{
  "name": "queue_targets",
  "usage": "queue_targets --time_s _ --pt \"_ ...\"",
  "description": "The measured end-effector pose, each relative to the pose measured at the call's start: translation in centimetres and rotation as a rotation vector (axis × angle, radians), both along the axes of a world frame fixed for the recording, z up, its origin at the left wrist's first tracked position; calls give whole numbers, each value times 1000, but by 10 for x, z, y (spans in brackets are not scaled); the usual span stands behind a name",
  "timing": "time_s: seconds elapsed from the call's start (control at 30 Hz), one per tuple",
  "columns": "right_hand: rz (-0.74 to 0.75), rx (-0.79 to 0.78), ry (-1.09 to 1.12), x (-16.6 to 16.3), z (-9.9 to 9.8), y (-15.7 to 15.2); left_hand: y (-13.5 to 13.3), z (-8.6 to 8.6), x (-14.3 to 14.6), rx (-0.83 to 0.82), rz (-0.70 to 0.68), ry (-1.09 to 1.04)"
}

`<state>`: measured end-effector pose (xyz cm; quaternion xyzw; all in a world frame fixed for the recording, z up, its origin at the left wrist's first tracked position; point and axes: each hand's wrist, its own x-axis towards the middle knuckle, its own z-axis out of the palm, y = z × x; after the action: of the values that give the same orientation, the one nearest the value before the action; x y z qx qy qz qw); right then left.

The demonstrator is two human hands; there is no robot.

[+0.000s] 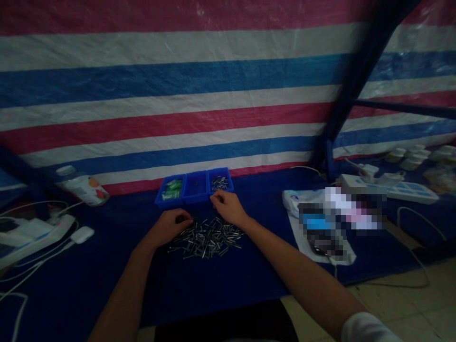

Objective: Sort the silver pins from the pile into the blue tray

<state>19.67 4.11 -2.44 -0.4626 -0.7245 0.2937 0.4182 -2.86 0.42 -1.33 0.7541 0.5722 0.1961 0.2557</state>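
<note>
White power strip point(39, 237), nine o'clock, the pile of nails or screws point(208, 240) on the blue table point(213, 289) being taken as the centre of the dial. At ten o'clock is a bottle point(80, 185). The left hand point(169, 225) is at the pile's edge, between nine and ten o'clock, fingers curled toward the thumb; whether a piece is pinched there cannot be told. At twelve o'clock, just beyond the pile, sits a blue tray point(196, 198) with three compartments: green packets point(173, 188) in the left, something too dim to name in the middle, small metal pieces point(220, 182) in the right. The right hand point(230, 207) is at one o'clock, thumb and fingertips drawn together near the right compartment; whether it grips anything or touches the rim cannot be told. At three o'clock, well apart, lies a white bag point(294, 197), partly hidden by blurring; jars point(415, 159) are toward two o'clock. Step in hand, as judged: picking through the pile by hand. The next move seems to call for a fine fingertip pinch, freeing one piece from its crossed neighbours.
</note>
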Motion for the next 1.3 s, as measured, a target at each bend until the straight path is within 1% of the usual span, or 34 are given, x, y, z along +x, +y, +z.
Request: queue_targets --time_s 0.1,0.2,0.3,0.43,0.53,0.63,0.7,0.77,0.83,0.87,0.93,1.0,1.03,1.1,1.17,1.23,1.3 --pt "115 106 -106 -1 -1 -6 -1 2 5 28 22 -78" --pt "252 141 -148 -3 -2 -10 -3 5 15 51 44 -145" --pt "307 138 -169 -5 -4 -11 -4 3 24 62 36 -202" --pt "321 87 -113 -6 -6 -10 -3 -1 28 97 44 -252" --pt "294 27 -29 -7 -6 -8 -3 -2 28 145 85 -289" --pt "275 -68 81 -7 -2 -5 -4 1 27 115 94 -390" --pt "298 -180 222 -5 4 -4 -5 5 24 98 96 -466" --pt "357 -304 418 -1 12 -4 -4 7 20 110 105 -513" --pt "414 -395 613 3 20 -5 -3 6 14 130 125 -477" --pt "420 -427 690 4 24 -5 -2 5 11 137 136 -411" --pt "364 -464 795 6 28 -5 1 1 4 148 144 -217" --pt "232 -465 841 6 27 -2 2 -2 -3 147 126 -49" --pt "151 -457 858 6 25 1 2 -3 -6 141 116 -2" --pt "-5 -449 886 7 19 6 2 -3 -11 126 103 30" --pt "-118 -462 902 8 13 12 1 -3 -13 105 89 36" --pt "-155 -486 887 10 9 15 1 -4 -14 81 69 33" --pt "-139 -504 843 11 7 16 1 -5 -15 66 59 21"
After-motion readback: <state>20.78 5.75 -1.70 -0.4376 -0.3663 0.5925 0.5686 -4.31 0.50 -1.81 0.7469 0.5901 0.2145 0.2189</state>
